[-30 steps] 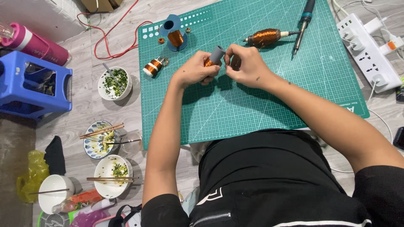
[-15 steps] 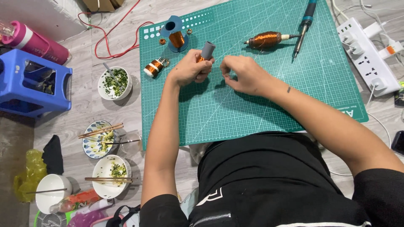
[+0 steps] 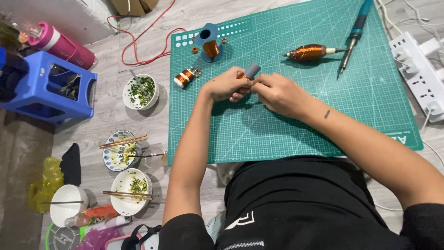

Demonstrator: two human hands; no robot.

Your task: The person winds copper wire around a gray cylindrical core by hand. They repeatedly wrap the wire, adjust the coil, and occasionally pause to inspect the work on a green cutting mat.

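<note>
Fingers (image 3: 240, 88) of the left hand (image 3: 227, 85) are closed around a small grey cylinder (image 3: 252, 71), whose upper end sticks out above the knuckles, with a trace of copper-coloured winding just seen beneath it. Fingers of the right hand (image 3: 277, 94) are curled and pinched together against the lower part of the same cylinder, so that the two hands meet over it; whether a fine wire is held between them cannot be told. Both hands are held over the middle of a green cutting mat (image 3: 259, 139), which is laid on a grey wood-look floor (image 3: 138, 60). Beyond the hands, a blue spool of copper wire (image 3: 209, 42) is stood upright on the mat, and a smaller coil with a white end (image 3: 185, 77) is laid on its side near the mat's left edge. To the right, a larger copper-wound coil on a rod (image 3: 309, 52) is laid on the mat, with a blue-handled soldering iron (image 3: 354, 35) just beside it. A white power strip (image 3: 416, 65) is set off the mat's right edge. On the floor to the left, several bowls are seen: a white bowl with chopped greens (image 3: 141, 91), a patterned bowl with chopsticks (image 3: 119, 150) and another white bowl with chopsticks (image 3: 131, 186). Farther left, a blue plastic stool (image 3: 46, 88) and a pink bottle (image 3: 60, 44) are placed, and a red cable (image 3: 138, 41) is looped across the floor.
</note>
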